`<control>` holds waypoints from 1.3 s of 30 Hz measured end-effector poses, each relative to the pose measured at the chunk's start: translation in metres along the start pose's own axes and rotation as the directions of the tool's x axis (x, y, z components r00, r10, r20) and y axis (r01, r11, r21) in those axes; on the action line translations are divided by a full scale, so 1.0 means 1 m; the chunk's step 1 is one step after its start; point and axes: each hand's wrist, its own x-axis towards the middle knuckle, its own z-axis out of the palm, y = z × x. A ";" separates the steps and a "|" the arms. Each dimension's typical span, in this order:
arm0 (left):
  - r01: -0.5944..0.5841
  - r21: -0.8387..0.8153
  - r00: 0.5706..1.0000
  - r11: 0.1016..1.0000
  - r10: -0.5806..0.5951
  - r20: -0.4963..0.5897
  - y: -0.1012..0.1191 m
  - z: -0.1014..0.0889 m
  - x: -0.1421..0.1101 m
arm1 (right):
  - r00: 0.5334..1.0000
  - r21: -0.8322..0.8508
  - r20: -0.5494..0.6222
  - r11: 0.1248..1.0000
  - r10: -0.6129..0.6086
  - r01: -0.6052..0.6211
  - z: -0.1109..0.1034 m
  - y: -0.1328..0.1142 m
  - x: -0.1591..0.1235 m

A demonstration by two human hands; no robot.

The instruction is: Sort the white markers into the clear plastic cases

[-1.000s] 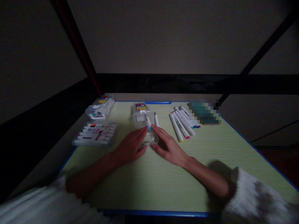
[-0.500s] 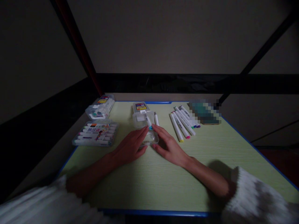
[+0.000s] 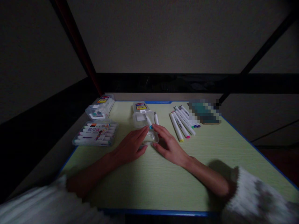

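Note:
A white marker [image 3: 148, 120] with a blue end points into the mouth of a clear plastic case [image 3: 137, 118]. My left hand [image 3: 132, 144] comes to the blue end from the left, and my right hand [image 3: 171, 144] from the right. The marker's end is held between the fingertips of both hands. Both thumbs are lower and apart from the fingers, beside the case's open clear lid [image 3: 150, 143]. Another white marker [image 3: 156, 118] lies just right of the case. My fingers partly hide the lid.
Several loose white markers [image 3: 181, 123] with coloured ends lie to the right. Beyond them is a blurred flat phone-like object [image 3: 205, 113]. At the left are a flat marker pack [image 3: 95, 133] and a clear case [image 3: 101, 105]. A blue edge [image 3: 158, 213] borders the table.
Almost nothing differs. My right fingertips have shifted very slightly at the marker's blue end; the case and the loose markers stay put.

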 end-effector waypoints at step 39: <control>0.024 0.001 0.998 1.000 -0.024 0.058 0.002 -0.003 0.001 | 0.989 -0.119 -0.128 0.989 0.075 -0.090 -0.002 0.001 0.001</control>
